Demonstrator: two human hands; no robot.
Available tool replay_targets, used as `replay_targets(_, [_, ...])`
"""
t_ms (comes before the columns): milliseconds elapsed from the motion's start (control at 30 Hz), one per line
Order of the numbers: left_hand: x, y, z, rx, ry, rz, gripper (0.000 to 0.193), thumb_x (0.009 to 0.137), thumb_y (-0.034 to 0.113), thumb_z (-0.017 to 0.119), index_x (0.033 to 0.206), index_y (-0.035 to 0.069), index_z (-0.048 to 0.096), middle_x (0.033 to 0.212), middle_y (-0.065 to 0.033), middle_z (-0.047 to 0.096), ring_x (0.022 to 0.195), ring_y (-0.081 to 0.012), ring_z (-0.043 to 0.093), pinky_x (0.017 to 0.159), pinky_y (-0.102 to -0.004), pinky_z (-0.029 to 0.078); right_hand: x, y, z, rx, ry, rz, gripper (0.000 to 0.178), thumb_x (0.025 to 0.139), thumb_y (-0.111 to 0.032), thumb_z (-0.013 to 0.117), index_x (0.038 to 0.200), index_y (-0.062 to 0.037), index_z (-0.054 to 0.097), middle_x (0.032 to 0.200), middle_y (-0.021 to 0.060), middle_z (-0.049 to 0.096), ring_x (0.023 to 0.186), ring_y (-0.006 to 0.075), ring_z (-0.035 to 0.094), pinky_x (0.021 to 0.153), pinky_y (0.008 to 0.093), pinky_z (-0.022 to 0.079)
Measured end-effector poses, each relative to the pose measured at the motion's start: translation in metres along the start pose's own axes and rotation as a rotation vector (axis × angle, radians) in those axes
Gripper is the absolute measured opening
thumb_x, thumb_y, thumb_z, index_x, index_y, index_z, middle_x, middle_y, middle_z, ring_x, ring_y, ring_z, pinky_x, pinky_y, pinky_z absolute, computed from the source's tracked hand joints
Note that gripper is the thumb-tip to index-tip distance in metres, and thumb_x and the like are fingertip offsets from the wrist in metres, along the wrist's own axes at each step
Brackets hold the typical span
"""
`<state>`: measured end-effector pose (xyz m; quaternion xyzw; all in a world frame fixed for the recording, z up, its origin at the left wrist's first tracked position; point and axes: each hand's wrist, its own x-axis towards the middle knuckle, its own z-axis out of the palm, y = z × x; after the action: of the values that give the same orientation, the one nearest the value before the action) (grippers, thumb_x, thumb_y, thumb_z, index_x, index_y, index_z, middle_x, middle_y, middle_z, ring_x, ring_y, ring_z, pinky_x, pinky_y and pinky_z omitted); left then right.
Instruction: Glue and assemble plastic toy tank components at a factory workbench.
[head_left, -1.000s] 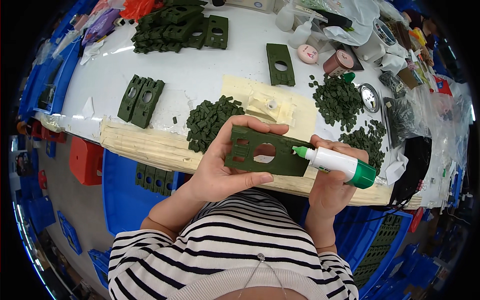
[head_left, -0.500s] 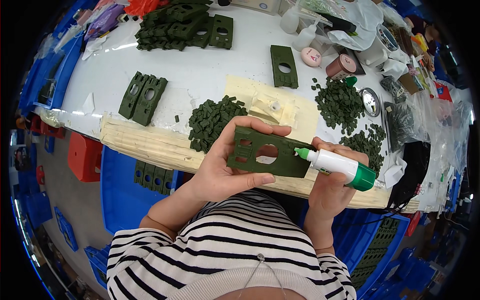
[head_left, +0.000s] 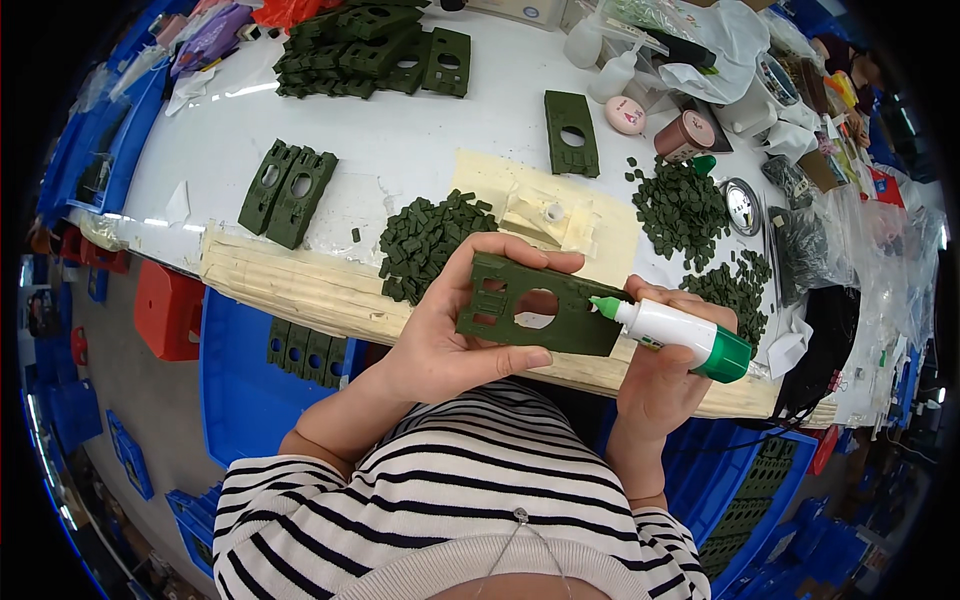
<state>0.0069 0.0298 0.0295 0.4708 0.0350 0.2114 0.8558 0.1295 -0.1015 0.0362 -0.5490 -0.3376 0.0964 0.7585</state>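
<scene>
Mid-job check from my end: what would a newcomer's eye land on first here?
Probably the white squeeze bottle in the right grip, its green nozzle at the right end of the dark green plate held in the left grip. Next, the heap of small green pieces just beyond the left grip, and the bright red stool left of the large blue bin.

The left hand (head_left: 435, 340) partly hides the green panel (head_left: 575, 328), the right hand (head_left: 660, 385) the bottle (head_left: 695, 335).
</scene>
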Motion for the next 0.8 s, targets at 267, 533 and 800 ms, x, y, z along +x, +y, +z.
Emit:
replay_targets(267, [0.0009,0.0018,0.0009,-0.019,0.065,-0.076,0.061,0.070,-0.003,0.071,0.120,0.008,0.037,0.129,-0.0198,0.044,0.118,-0.0250,0.047,0.097,-0.0385,0.042,-0.0008,0.0020,-0.0017,0.034,0.022,0.010,0.050,0.083,-0.042,0.061,0.099,0.0019,0.043,0.091,0.0190,0.060,0.090,0.0328,0.061,0.083,0.0431,0.049])
replay_targets(533, [0.0005,0.0032,0.0037,0.006,0.078,-0.073,0.063,0.069,-0.002,0.071,0.120,0.008,0.037,0.128,-0.0193,0.044,0.118,-0.0239,0.046,0.097,-0.0367,0.042,-0.0005,0.0026,-0.0035,-0.002,-0.014,-0.022,0.050,0.082,-0.042,0.062,0.099,0.0021,0.044,0.090,0.0197,0.060,0.091,0.0332,0.061,0.084,0.0444,0.049])
replay_targets(800, [0.0011,0.0031,0.0046,-0.012,0.068,-0.062,0.062,0.069,-0.003,0.071,0.120,0.008,0.037,0.128,-0.0192,0.044,0.118,-0.0240,0.046,0.097,-0.0369,0.042,-0.0007,0.0028,-0.0042,0.002,-0.027,-0.034,0.048,0.083,-0.039,0.062,0.099,0.0018,0.043,0.091,0.0203,0.060,0.091,0.0338,0.061,0.083,0.0441,0.049])
